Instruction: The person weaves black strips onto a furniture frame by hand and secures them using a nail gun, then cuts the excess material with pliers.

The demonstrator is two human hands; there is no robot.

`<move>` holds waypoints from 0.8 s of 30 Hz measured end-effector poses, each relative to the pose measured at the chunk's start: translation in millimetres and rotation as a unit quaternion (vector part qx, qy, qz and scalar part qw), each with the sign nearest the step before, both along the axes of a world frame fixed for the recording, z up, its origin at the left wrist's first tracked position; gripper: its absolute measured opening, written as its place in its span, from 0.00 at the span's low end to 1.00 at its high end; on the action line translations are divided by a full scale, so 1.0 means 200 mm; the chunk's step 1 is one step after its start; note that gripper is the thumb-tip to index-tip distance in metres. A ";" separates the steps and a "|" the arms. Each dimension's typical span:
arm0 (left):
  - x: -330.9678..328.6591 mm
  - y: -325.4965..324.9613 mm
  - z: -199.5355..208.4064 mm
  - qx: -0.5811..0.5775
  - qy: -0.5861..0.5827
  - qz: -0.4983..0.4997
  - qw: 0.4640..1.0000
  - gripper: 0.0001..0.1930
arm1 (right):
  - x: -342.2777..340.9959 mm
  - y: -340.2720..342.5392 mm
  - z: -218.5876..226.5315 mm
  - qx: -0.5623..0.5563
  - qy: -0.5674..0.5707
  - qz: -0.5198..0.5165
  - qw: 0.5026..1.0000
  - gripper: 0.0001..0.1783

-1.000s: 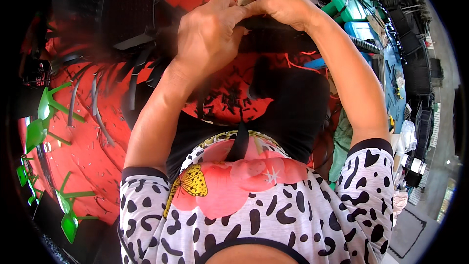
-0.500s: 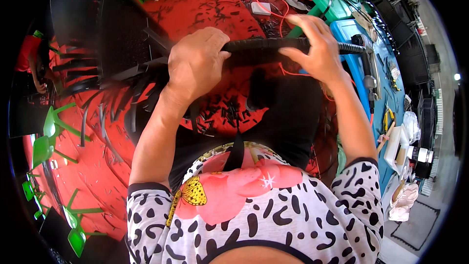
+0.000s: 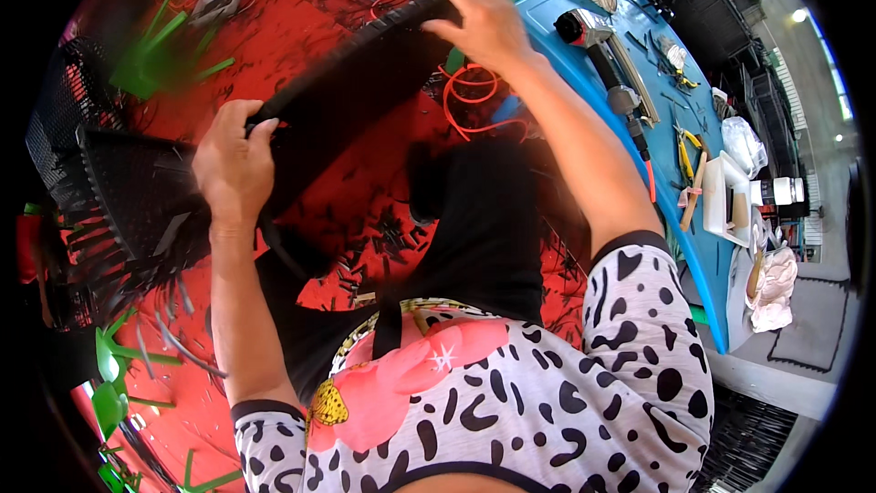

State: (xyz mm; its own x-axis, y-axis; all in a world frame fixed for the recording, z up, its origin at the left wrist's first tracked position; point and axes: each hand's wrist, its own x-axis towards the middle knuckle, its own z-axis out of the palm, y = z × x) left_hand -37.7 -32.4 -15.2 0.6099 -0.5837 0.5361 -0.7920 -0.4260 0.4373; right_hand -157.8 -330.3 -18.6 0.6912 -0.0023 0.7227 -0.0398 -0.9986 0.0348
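A large black woven wicker piece [image 3: 351,68] slants in front of me, its wrapped edge rising from lower left to upper right. My left hand [image 3: 235,160] is closed around the lower left end of that edge, thumb on top. My right hand [image 3: 484,23] grips the same edge farther up, fingers over it and thumb beneath. To the left, loose black strips [image 3: 169,297] hang from another stretch of black weave [image 3: 137,183]; whether it belongs to the same piece I cannot tell.
On my right stands a blue table [image 3: 657,96] with a black-and-red air tool [image 3: 607,64], yellow-handled pliers [image 3: 684,157] and a white tray [image 3: 727,196]. An orange hose [image 3: 470,91] coils near my knees. Green stools [image 3: 151,64] and black scraps [image 3: 388,237] lie about the red floor.
The wicker piece has swung from nearly level to a steep slant. Both hands have shifted left, the left one lower and the right one higher. More of the blue table shows.
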 end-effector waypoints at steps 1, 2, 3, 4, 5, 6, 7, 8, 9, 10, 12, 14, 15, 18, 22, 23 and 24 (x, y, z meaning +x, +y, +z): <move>0.01 -0.02 0.00 0.003 0.000 0.003 1.000 0.08 | -0.05 -0.08 -0.02 0.002 -0.036 -0.005 0.999 0.27; 0.02 -0.01 0.01 -0.010 -0.010 -0.016 1.000 0.08 | -0.12 -0.14 -0.03 0.020 -0.050 -0.075 0.996 0.30; 0.03 0.02 0.01 -0.018 -0.018 -0.030 0.999 0.08 | -0.22 -0.18 -0.03 0.061 -0.062 -0.175 0.981 0.28; 0.02 0.04 0.02 0.001 -0.044 -0.021 0.999 0.08 | -0.33 -0.23 0.03 0.227 0.078 -0.333 0.912 0.32; 0.00 0.02 0.06 0.017 -0.018 -0.013 1.000 0.07 | -0.48 -0.42 0.03 0.186 0.138 -0.366 0.901 0.36; 0.00 0.00 0.06 -0.002 -0.077 -0.039 0.996 0.07 | -0.64 -0.58 -0.02 0.140 0.145 -0.442 0.874 0.38; -0.01 -0.01 0.06 -0.019 -0.075 -0.057 0.995 0.08 | -0.78 -0.71 -0.07 0.137 0.166 -0.440 0.872 0.40; -0.01 -0.03 0.04 -0.021 -0.072 -0.054 0.996 0.09 | -0.85 -0.69 -0.05 0.190 0.215 -0.452 0.844 0.42; -0.03 -0.06 0.05 -0.019 -0.050 -0.061 0.997 0.09 | -0.92 -0.75 -0.10 0.227 0.272 -0.534 0.768 0.46; -0.04 -0.06 0.05 -0.007 -0.050 -0.063 0.997 0.09 | -0.95 -0.81 -0.17 0.213 0.277 -0.521 0.779 0.47; 0.00 0.01 0.01 -0.011 -0.031 -0.043 0.999 0.09 | -0.88 -0.94 -0.22 0.171 0.292 -0.499 0.798 0.48; -0.03 0.04 0.02 0.007 -0.061 -0.048 0.997 0.10 | -0.89 -1.07 -0.31 0.182 0.306 -0.464 0.812 0.46; -0.03 0.04 0.03 0.005 -0.058 -0.039 0.998 0.10 | -0.87 -1.07 -0.31 0.177 0.309 -0.458 0.815 0.46; -0.04 0.02 -0.02 -0.022 -0.074 -0.064 0.995 0.10 | -0.93 -1.06 -0.28 0.166 0.311 -0.449 0.821 0.34; -0.04 0.02 -0.01 -0.020 -0.043 -0.064 0.997 0.10 | -0.88 -0.85 -0.06 0.236 0.328 -0.437 0.804 0.22; -0.03 0.02 -0.02 -0.032 -0.044 -0.066 0.996 0.10 | -0.92 -0.90 -0.03 0.238 0.319 -0.433 0.809 0.20; -0.03 0.02 -0.02 -0.041 -0.047 -0.067 0.996 0.10 | -0.93 -0.85 0.04 0.271 0.308 -0.401 0.819 0.20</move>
